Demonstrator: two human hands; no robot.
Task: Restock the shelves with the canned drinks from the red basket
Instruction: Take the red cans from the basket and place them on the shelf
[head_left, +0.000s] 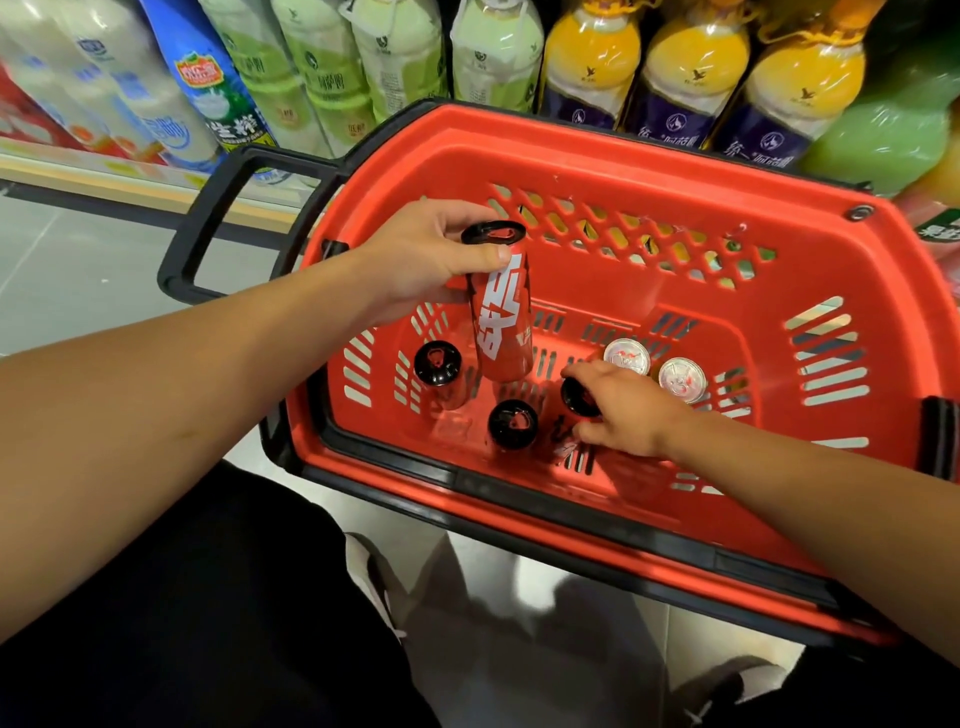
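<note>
A red basket (675, 171) with black trim sits on the floor in front of the shelf. My left hand (426, 260) grips a tall red can (501, 322) with a black top near its rim, lifted above the basket floor. My right hand (623, 410) reaches down inside the basket with its fingers closed around a black-topped can (577, 397). Two more black-topped cans (438, 362) (512, 424) stand on the basket floor. Two silver-topped cans (626, 356) (682, 379) stand just behind my right hand.
The basket's black handle (208, 223) sticks out to the left. Behind it, the bottom shelf holds white, pale green and orange drink bottles (589, 67). Grey tiled floor (78, 260) lies to the left. My dark trousers and shoes fill the bottom of the view.
</note>
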